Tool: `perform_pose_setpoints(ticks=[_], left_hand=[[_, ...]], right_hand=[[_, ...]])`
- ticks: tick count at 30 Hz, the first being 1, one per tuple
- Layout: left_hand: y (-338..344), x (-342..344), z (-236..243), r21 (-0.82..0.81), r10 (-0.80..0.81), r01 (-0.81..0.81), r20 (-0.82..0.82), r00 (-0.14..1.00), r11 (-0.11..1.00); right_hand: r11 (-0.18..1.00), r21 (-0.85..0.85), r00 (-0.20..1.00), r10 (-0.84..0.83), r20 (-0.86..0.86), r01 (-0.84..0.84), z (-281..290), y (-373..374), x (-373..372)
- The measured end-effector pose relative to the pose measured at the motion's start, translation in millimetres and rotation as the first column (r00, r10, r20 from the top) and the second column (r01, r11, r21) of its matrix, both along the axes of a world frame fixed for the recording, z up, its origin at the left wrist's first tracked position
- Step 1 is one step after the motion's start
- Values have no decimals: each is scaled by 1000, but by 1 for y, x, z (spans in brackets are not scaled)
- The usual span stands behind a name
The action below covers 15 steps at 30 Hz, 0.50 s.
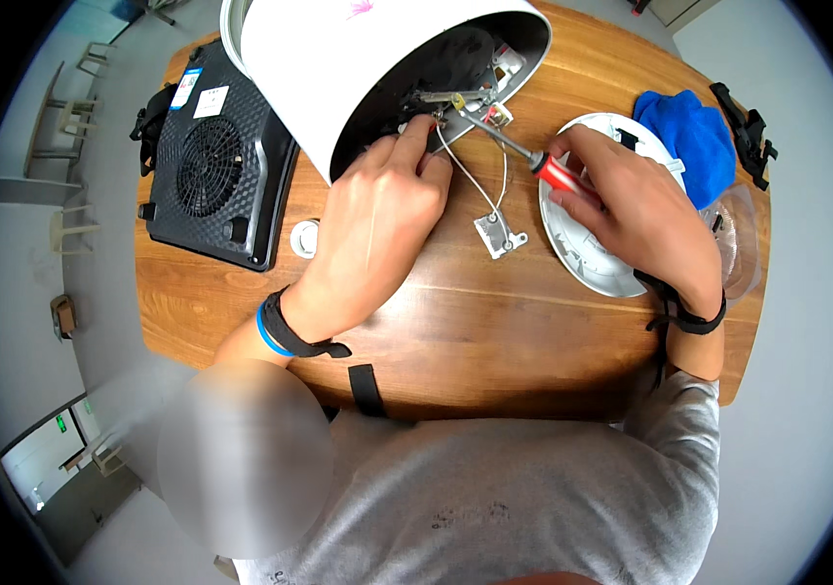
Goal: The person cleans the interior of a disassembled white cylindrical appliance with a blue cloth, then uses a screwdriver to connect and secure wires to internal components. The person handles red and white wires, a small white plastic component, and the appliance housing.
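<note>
A white rounded appliance housing [309, 73] lies on its side, its open end toward me, with metal parts and wiring inside. My left hand [377, 210] reaches into that opening, fingers bent and pressed close at the wiring; what they grip is hidden. In my right hand [636, 200] is a screwdriver [562, 178] with a red handle, held at a slant. Its tip meets the metal parts inside the opening. From there white wires [475, 183] run down to a small white plate [500, 237] on the table.
Under my right hand lies a round white cover [572, 249]. Beyond it are a blue cloth [691, 141], a clear plastic container [743, 244] and a black strap [753, 136]. At left stand a black appliance with a fan grille [210, 166] and a small white round piece [305, 238] on the wooden table [455, 341].
</note>
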<state>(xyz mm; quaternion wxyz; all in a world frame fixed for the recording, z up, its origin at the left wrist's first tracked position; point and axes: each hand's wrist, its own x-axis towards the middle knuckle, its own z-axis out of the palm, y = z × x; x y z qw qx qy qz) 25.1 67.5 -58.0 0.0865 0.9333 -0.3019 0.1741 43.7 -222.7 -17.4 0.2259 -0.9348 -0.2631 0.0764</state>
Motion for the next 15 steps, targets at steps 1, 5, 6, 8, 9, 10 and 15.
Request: perform_pose_setpoints(ticks=[1, 5, 6, 8, 9, 10, 15], left_hand=[[0, 1, -1, 4, 0, 0, -4, 1000, 1000], [0, -2, 0, -7, 0, 0, -32, 999, 1000], [0, -1, 2, -14, -1, 1, -36, 999, 1000], [1, -2, 2, -4, 1, -1, -37, 999, 1000], [0, -2, 1, -3, 0, 0, -40, 999, 1000], [-1, -1, 2, -2, -3, 3, -33, 999, 1000], [0, -1, 3, 6, -6, 6, -35, 999, 1000]], right_hand=[[1000, 17, 1000, 11, -3, -11, 4, -1, -1], [987, -112, 992, 118, 32, -114, 14, -8, -3], [985, -79, 987, 160, 33, -157, 15, -10, -2], [970, -12, 969, 243, 39, -243, 17, -14, -1], [963, -13, 963, 270, 12, -270, 19, -13, -3], [960, -27, 960, 280, 28, -280, 20, -14, -2], [931, -87, 934, 357, 25, -353, 19, -23, -2]])
